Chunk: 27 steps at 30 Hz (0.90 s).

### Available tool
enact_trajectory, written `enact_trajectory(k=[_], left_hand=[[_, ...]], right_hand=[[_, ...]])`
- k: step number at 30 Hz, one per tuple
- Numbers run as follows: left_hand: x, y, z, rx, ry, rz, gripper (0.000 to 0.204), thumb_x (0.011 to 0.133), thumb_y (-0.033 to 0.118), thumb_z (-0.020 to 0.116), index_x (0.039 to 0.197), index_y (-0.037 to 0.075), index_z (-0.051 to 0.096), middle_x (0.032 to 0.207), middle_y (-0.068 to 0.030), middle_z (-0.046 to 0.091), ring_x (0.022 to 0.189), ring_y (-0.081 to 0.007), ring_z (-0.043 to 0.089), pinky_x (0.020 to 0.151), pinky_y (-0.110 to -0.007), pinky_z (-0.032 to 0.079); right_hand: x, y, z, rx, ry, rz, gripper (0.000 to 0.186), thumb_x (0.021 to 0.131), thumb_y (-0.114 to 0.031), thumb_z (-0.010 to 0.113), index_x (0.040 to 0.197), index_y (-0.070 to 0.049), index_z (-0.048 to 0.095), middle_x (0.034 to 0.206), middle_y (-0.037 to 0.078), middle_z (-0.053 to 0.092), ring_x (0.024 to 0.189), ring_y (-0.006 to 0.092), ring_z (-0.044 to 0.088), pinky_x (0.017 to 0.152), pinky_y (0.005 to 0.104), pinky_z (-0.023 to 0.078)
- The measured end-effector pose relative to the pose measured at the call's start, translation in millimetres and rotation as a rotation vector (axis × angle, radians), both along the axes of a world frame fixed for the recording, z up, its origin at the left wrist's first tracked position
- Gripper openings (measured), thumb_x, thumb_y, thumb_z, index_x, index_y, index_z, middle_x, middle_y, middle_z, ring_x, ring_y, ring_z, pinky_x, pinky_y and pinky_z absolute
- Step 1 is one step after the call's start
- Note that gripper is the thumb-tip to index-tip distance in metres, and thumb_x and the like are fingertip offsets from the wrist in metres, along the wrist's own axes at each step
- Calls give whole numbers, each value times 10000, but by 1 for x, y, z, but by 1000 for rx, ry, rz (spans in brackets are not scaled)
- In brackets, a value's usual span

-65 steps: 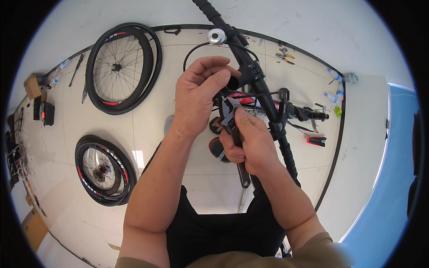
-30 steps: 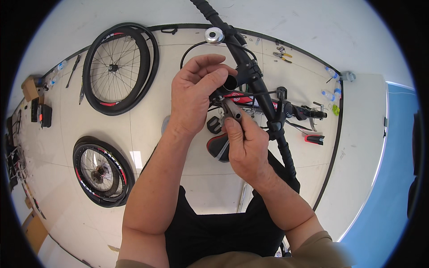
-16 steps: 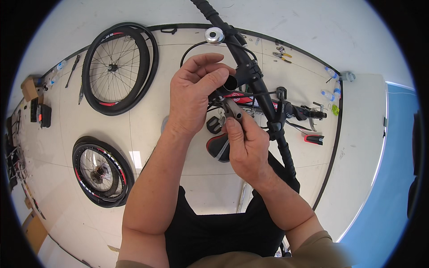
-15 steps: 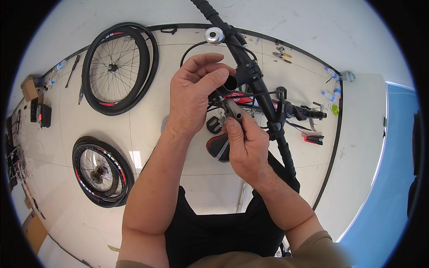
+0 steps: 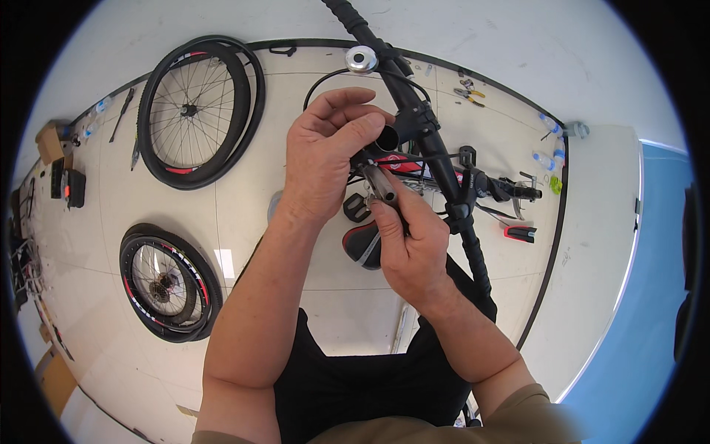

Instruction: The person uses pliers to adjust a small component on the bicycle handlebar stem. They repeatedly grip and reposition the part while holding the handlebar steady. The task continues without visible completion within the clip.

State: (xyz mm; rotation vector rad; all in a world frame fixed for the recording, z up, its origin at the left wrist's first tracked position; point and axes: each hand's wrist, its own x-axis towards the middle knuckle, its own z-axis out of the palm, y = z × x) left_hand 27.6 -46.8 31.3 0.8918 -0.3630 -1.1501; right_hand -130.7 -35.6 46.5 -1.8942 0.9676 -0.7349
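Observation:
My left hand (image 5: 319, 159) is closed, thumb and curled fingers at the open end of a black hollow tube (image 5: 387, 138) beside the clamp of the bicycle handlebar (image 5: 430, 148). What its lower fingers grip is hidden behind the hand. Just below, my right hand (image 5: 414, 248) pinches a grey metal piece with a hollow round end (image 5: 383, 186) between thumb and fingers. A silver bell (image 5: 361, 59) is mounted on the bar, and black cables loop around it. Under my hands show a black pedal (image 5: 356, 208), a black saddle with red trim (image 5: 362, 246) and part of a red frame (image 5: 399, 161).
Bicycle wheels with tyres (image 5: 194, 111) lie at the far left, more (image 5: 170, 285) nearer on the left. Yellow-handled pliers (image 5: 470, 95) and small parts are at the far right. Plastic bottles (image 5: 543, 159) lie by the right border, near a red-and-black piece (image 5: 520, 234).
The handlebar, bell and left hand have shifted slightly right. In my right hand, the grey piece's hollow end has swung down and left, exposing more of its length.

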Motion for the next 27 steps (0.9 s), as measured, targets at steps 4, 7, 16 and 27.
enact_trajectory(k=[4, 7, 16, 27], left_hand=[[1, -1, -1, 13, -16, 1, 326, 899, 65, 699, 1201, -4, 600, 1001, -123, 711, 934, -150, 646, 879, -294, 506], [0, -1, 0, 20, -19, 4, 327, 896, 67, 702, 1199, -3, 600, 998, -123, 710, 936, -152, 647, 882, -294, 507], [0, -2, 1, 19, -11, 8, 335, 889, 67, 708, 1198, -5, 600, 996, -120, 709, 931, -154, 649, 875, -292, 511], [0, -2, 0, 6, -3, 10, 324, 890, 64, 705, 1192, -4, 610, 997, -111, 708, 929, -151, 646, 881, -294, 507]], right_hand=[[-2, 0, -4, 18, -22, -13, 385, 948, -114, 672, 1264, 87, 586, 858, 148, 641, 734, 234, 622, 684, 327, 506], [-2, 0, -3, 76, -26, -15, 387, 950, -123, 674, 1263, 87, 588, 875, 148, 649, 758, 228, 628, 702, 329, 507], [-1, 4, -4, 278, -135, -78, 417, 956, -156, 684, 1283, 81, 581, 910, 109, 651, 759, 151, 601, 697, 282, 499], [0, 3, 0, 371, -190, -81, 407, 964, -142, 676, 1296, 73, 579, 869, 58, 609, 617, 77, 526, 558, 235, 436]])
